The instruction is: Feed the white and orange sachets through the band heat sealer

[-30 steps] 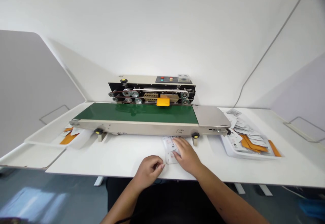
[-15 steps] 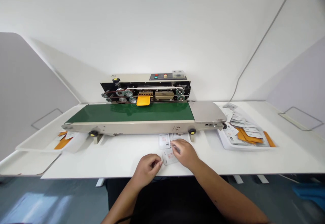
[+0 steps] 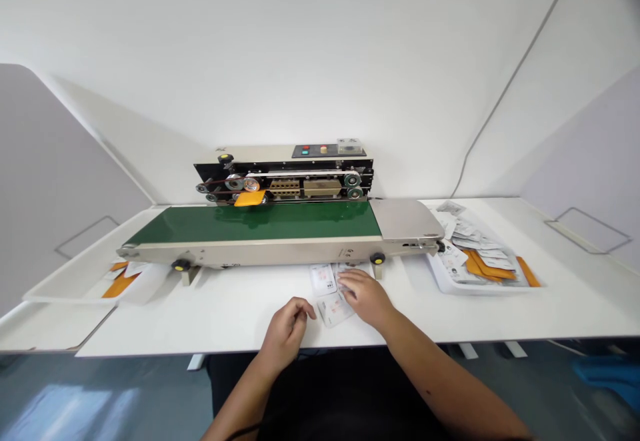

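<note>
Several small white packets with printing lie on the table in front of the machine. One packet [image 3: 323,280] lies partly under the machine's front edge. Another packet [image 3: 333,310] lies closer to me, at a slant. My right hand [image 3: 367,300] rests over the packets on the right, its fingers stretched out on them and hiding part of them. Just left of the near packet, my left hand [image 3: 287,326] is loosely closed, its index finger pointing toward that packet. Nothing shows in it. At the rollers of the sealing machine [image 3: 285,178], an orange packet [image 3: 250,198] sticks out over the belt.
A green conveyor belt [image 3: 280,222] runs along the machine, with a metal plate [image 3: 407,219] at its right end. On the right stands a white bin [image 3: 465,288] of white and orange packets. Another white bin [image 3: 60,288] on the left holds some packets.
The orange packet has moved left along the rollers. My right fingers have straightened over the packets. My left hand has shifted slightly left, away from the near packet, which is now tilted more.
</note>
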Motion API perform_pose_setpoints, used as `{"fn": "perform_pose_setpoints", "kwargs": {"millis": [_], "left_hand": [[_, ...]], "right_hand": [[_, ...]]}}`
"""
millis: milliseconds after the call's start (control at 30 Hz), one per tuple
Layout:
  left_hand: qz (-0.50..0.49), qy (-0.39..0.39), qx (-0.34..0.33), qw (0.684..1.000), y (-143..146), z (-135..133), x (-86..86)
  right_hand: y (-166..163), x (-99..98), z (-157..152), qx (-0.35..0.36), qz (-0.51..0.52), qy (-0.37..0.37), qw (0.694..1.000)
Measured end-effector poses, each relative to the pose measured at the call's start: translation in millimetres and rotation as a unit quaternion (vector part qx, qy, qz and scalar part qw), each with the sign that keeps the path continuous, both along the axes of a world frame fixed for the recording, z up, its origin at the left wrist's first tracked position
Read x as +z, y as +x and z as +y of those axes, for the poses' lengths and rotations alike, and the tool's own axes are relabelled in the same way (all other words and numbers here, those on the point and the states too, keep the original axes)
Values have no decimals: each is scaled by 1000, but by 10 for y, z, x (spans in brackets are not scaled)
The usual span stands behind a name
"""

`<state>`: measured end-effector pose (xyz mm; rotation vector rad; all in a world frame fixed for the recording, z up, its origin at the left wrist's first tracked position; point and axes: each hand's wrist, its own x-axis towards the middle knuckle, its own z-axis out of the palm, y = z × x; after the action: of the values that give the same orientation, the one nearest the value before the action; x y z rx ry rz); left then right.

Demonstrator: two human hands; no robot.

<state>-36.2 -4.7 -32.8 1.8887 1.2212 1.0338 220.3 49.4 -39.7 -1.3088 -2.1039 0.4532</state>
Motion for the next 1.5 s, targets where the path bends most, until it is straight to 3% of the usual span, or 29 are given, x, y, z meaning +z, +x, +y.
{"fn": "perform_pose_setpoints", "kwargs": {"millis": [133, 233, 367, 467, 667, 967, 1067, 1133, 1200, 1300, 1400, 1500], "left_hand": [[22, 22, 15, 999, 32, 1, 17], [49, 50, 8, 998, 67, 6, 53], [92, 62, -58, 992, 67, 31, 46], [82, 87, -83, 989, 32, 50, 0], [23, 114, -9, 993, -12, 73, -37], [80, 78, -35, 993, 52, 85, -12], [78, 102, -12, 992, 33, 63, -19], [64, 126, 38, 989, 14, 52, -19], [49, 158, 103, 981, 1, 47, -21], [56, 245, 147, 957, 5, 49, -42], [90, 344, 105, 929, 37, 50, -74], [125, 388, 50, 912, 72, 27, -79]], "right_hand": [[25, 84, -52, 13, 149, 85, 985], [14, 171, -126, 77, 225, 73, 969], [-60, 239, -183, 203, 243, 46, 947], [-114, 236, -180, 237, 248, 66, 937], [-124, 171, -155, 139, 237, 38, 961], [-100, 121, -167, 148, 253, 55, 955], [-112, 113, -186, 100, 247, 43, 963], [-108, 119, -187, 48, 265, 39, 962], [-98, 133, -181, 24, 293, -17, 956], [-119, 165, -186, 92, 325, -196, 921], [-237, 193, -229, 174, 365, -299, 864], [-412, 217, -273, 146, 428, -340, 825]]}}
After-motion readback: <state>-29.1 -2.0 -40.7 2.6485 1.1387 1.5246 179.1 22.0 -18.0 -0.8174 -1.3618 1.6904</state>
